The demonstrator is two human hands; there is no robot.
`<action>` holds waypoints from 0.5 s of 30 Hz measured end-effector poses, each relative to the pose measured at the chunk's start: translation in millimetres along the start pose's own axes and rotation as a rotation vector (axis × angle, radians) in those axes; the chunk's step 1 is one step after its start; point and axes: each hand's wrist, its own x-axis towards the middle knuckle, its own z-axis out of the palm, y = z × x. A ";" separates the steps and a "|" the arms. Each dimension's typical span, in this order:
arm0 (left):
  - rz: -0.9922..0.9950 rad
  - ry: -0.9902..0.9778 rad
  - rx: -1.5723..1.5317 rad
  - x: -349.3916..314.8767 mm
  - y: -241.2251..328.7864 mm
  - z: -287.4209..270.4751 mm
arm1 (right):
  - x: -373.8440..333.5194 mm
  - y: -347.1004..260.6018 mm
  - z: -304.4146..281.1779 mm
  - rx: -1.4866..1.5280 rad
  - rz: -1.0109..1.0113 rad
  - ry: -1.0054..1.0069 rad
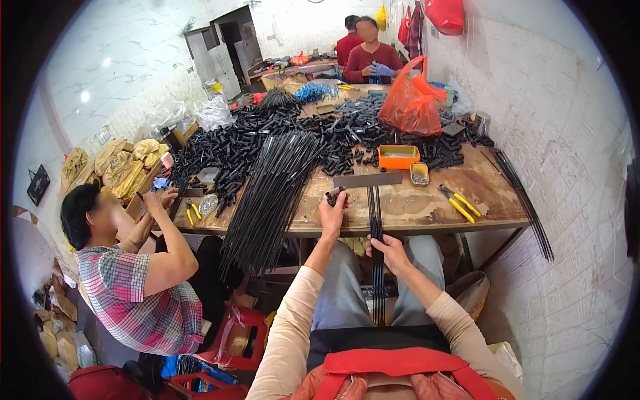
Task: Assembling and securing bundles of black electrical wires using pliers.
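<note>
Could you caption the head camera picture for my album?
At a cluttered workbench, the left hand holds small black parts, the right hand a bundle of thin black rods.

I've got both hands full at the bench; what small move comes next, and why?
Perhaps bring your left hand toward the far ends of the black rods: it holds at least one small black piece, while your right hand already grips the rods, their far ends by the flat grey bar.

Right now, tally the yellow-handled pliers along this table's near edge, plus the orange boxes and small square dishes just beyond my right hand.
Yellow-handled pliers: 2
Orange box: 1
Small square dish: 1
Total: 4
</note>
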 end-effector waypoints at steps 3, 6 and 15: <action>0.002 -0.028 0.043 3.2 -3.1 -7.3 | -1.7 -2.6 7.0 0.010 0.010 0.009; -0.028 -0.043 0.083 2.8 -2.5 -7.4 | -4.2 -4.3 7.9 0.017 0.025 0.028; -0.047 -0.019 0.085 -0.8 0.4 -2.2 | -5.6 -5.1 6.2 0.014 0.034 0.042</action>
